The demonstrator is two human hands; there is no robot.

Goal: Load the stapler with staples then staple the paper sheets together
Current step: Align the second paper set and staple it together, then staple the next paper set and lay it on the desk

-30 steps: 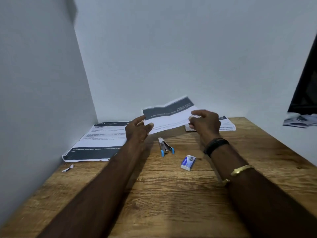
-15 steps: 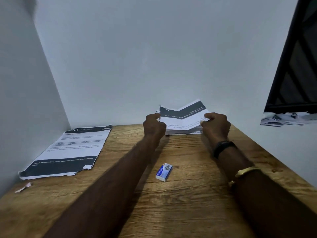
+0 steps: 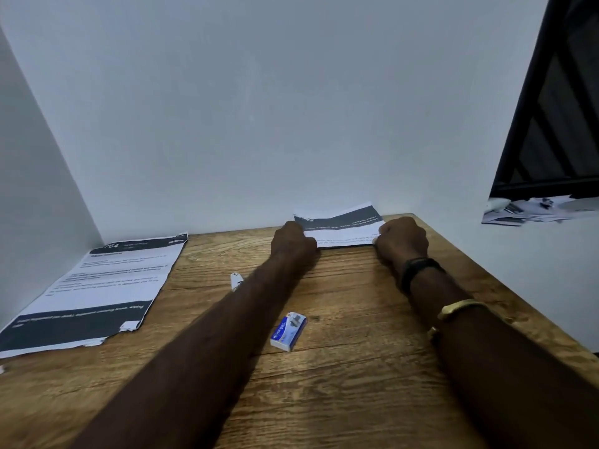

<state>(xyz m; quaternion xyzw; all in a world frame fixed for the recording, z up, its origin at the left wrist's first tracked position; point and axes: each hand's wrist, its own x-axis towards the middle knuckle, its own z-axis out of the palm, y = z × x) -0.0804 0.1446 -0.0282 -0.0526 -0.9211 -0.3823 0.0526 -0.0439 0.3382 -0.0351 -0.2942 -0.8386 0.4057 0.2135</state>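
Staple box (image 3: 288,331) lies on the table (image 3: 356,400) between the forearms, well short of the fingers, and the stapler (image 3: 236,280) shows partly beside the left forearm, somewhat closer to them. Farther on, the left hand (image 3: 293,241) and right hand (image 3: 402,238) each pinch a side edge of the paper sheets (image 3: 343,228) in curled fingers, by the wall (image 3: 291,124); another printed sheet (image 3: 97,286) lies well left of them.

A: Sort of place?

B: A desk corner in an office or study; which one was unclear.

A: On what evidence?

B: Listed were one wooden desk (image 3: 356,400), plain white walls (image 3: 259,108), printed sheets (image 3: 97,286), one staple box (image 3: 288,332), and loose papers (image 3: 534,210) below a dark window frame (image 3: 551,184).
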